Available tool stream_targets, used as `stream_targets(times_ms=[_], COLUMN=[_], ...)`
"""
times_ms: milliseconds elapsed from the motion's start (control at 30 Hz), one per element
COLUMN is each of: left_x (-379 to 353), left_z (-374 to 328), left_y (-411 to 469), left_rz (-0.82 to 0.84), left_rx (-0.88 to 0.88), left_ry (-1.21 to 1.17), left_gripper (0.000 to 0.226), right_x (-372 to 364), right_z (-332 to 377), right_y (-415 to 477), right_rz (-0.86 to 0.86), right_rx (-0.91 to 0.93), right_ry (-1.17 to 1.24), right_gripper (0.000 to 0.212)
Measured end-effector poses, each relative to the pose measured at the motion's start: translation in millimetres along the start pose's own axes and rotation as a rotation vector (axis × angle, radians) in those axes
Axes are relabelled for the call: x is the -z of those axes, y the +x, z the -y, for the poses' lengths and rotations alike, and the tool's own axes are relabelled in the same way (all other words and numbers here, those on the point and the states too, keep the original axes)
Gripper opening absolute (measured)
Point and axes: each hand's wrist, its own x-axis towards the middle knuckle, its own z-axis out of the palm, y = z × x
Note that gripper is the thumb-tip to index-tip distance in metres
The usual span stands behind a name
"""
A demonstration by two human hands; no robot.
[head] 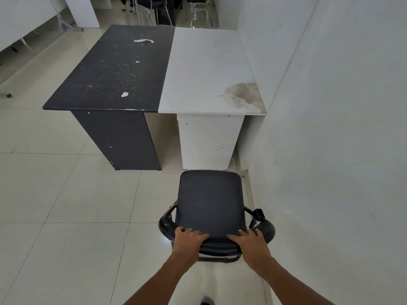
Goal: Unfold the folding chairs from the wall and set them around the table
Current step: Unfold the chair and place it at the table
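Folding chair [210, 199]: black padded, standing on the tiled floor [55, 194] just short of the near edge of the surface, before its white half and close beside the right-hand wall [330, 128].
Left hand [189, 237], right hand [251, 241]: fingers [199, 234] curled over the pad's near edge, one hand at each corner, holding it.
Risk, judged: the right arm loop may scrape the wall, and the hinged frame may pinch if pushed unevenly.
Surface: black half [114, 69], chipped; white half [209, 69], stained at its near right corner.
Containers: none seen.
Far chairs [198, 9]: indistinct.
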Motion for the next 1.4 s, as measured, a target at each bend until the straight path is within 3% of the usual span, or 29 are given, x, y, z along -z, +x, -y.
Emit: stream_targets(times_ms=[600,767,900,1133,1267,1400], left_x=[-7.8,-8.6,-6.5,-1.8,2.0,5.7], left_z=[-0.2,0.8,-1.3,1.4,7.4,19.4], left_y=[-21.6,-16.8,-11.9,-11.7,-15.3,-24.6], left_rz=[0.022,0.056,0.069,0.079,0.088,0.038], left_rx=[-0.013,-0.011,0.002,0.001,-0.047,-0.093], left_ry=[-0.04,0.003,0.032,-0.012,-0.096,-0.18], left_gripper=[0.05,0.065,0.061,0.061,0.073,0.081], right_x=[-6.7,-5.2,-5.0,-1.3,10.2,25.4], right_z=[10.9,10.1,11.8,6.5,2.7,14.2], right_y=[-18.9,-17.3,-13.2,-9.6,-8.1,-3.1], right_rz=[0.023,0.025,0.019,0.111,0.226,0.068], right_rx=[0.015,0.007,-0.027,-0.002,0.059,0.145], right_ry=[0.079,0.043,0.031,0.029,0.129,0.336], right_gripper=[0.057,0.061,0.062,0.069,0.101,0.093])
